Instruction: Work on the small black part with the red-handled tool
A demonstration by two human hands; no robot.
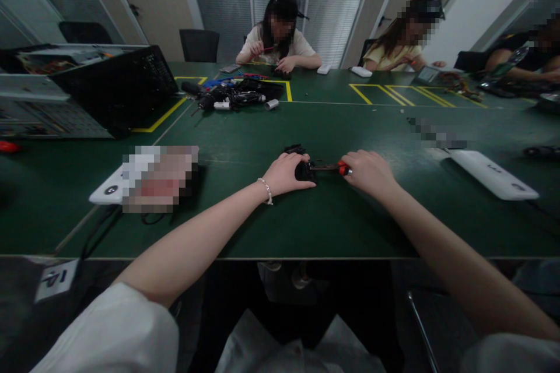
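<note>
My left hand (286, 172) is closed around a small black device part (305, 171) on the green table, thumb on the near side and fingers on the far side. Its exact kind is hard to make out. My right hand (370, 172) grips a red-handled screwdriver (342, 168). The dark, slim shaft points left and its tip meets the right side of the black part. Another dark piece (294, 148) shows just beyond my left fingers.
The green table (262, 227) bears a white power bank (494, 175) at right and another white device (109, 183) at left. Farther back lie a heap of black tools and cables (236, 93) and an open computer case (118, 87). Several people sit opposite.
</note>
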